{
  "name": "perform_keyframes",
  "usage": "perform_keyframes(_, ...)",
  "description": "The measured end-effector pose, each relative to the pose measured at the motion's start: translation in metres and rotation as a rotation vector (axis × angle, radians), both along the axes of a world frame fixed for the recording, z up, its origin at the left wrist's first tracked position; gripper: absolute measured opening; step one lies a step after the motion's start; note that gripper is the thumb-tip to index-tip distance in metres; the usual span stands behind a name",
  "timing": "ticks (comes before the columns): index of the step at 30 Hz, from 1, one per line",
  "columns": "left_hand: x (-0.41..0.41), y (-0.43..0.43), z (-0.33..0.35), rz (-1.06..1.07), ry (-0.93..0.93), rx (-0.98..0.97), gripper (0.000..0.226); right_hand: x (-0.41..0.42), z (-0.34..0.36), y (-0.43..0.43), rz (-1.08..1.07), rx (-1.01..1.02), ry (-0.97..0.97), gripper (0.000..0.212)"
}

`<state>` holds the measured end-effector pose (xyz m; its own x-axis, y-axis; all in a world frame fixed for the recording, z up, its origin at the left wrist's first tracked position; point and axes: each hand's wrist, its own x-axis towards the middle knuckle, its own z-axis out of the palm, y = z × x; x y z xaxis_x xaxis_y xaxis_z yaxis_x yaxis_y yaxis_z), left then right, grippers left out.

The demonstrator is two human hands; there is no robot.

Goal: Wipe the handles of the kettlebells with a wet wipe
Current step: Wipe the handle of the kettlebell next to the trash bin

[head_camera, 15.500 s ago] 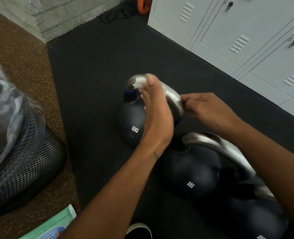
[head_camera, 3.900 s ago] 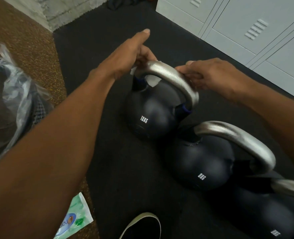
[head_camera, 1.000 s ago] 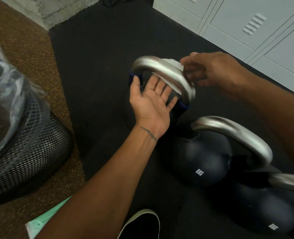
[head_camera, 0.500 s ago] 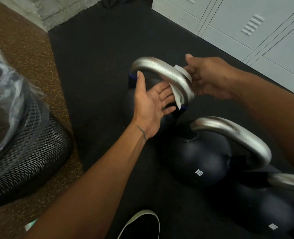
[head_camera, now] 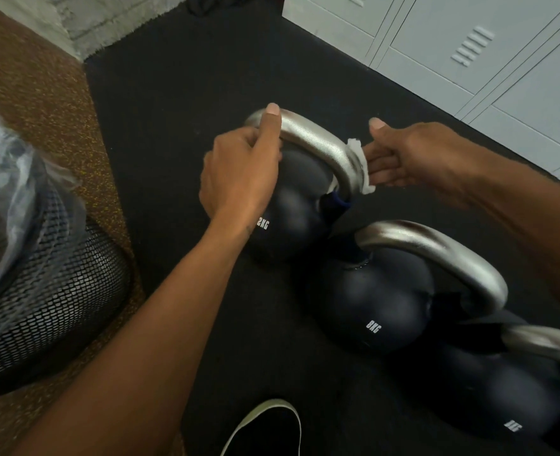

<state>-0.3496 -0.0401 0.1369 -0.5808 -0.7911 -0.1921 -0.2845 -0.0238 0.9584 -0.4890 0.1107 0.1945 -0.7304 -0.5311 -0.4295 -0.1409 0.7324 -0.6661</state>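
Note:
Three black kettlebells with silver handles stand in a row on the black mat. The far one, marked 12KG [head_camera: 296, 218], has its handle [head_camera: 318, 139] gripped at the left end by my left hand [head_camera: 239, 172], thumb over the top. My right hand [head_camera: 410, 156] presses a white wet wipe [head_camera: 359, 166] against the right side of that handle, fingers curled on the wipe. The 8KG kettlebell [head_camera: 377, 304] sits nearer, and a third kettlebell [head_camera: 502, 399] is at the bottom right.
A black mesh bin [head_camera: 48, 291] lined with a clear plastic bag stands at the left on brown speckled flooring. Grey lockers [head_camera: 453, 44] run along the top right. A dark shoe [head_camera: 265, 429] shows at the bottom edge.
My left hand has turned from an open palm under the handle to a grip on its left end. My right hand has slid the wipe down the handle's right side.

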Motion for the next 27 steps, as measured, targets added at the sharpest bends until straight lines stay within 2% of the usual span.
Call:
perform_keyframes(3, 0.001, 0.008, 0.005, -0.064, -0.035, 0.276, 0.062, 0.004, -0.002, -0.006, -0.046, 0.008, -0.01, 0.049)
perform_keyframes(6, -0.001, 0.018, 0.007, -0.145, 0.006, 0.411, 0.063, 0.01, 0.001, -0.003, -0.07, -0.007, -0.027, 0.049)
perform_keyframes(11, -0.002, 0.016, 0.005, -0.15, 0.133, 0.706, 0.074, 0.038, 0.018, 0.007, -0.175, -0.125, -0.096, 0.049)
perform_keyframes(14, -0.003, 0.014, 0.004, -0.13, 0.177, 0.832, 0.078, 0.053, 0.014, 0.001, -0.225, -0.143, -0.034, 0.041)
perform_keyframes(16, -0.004, 0.013, 0.003, -0.119, 0.195, 0.85, 0.077, 0.063, 0.015, -0.004, -0.162, -0.094, 0.073, 0.036)
perform_keyframes(19, -0.005, 0.014, 0.003, -0.114, 0.203, 0.838, 0.075, 0.065, 0.015, -0.004, 0.002, -0.011, 0.227, 0.055)
perform_keyframes(20, -0.004, 0.015, 0.002, -0.119, 0.203, 0.827, 0.073, 0.064, 0.015, -0.003, 0.01, 0.026, 0.231, 0.056)
perform_keyframes(23, -0.002, 0.017, 0.002, -0.143, 0.2, 0.779, 0.067, 0.063, 0.01, 0.004, 0.059, 0.143, 0.26, 0.023)
perform_keyframes(27, 0.003, 0.017, 0.006, -0.175, 0.11, 0.624, 0.05, 0.077, 0.001, 0.002, 0.082, 0.172, 0.504, 0.016)
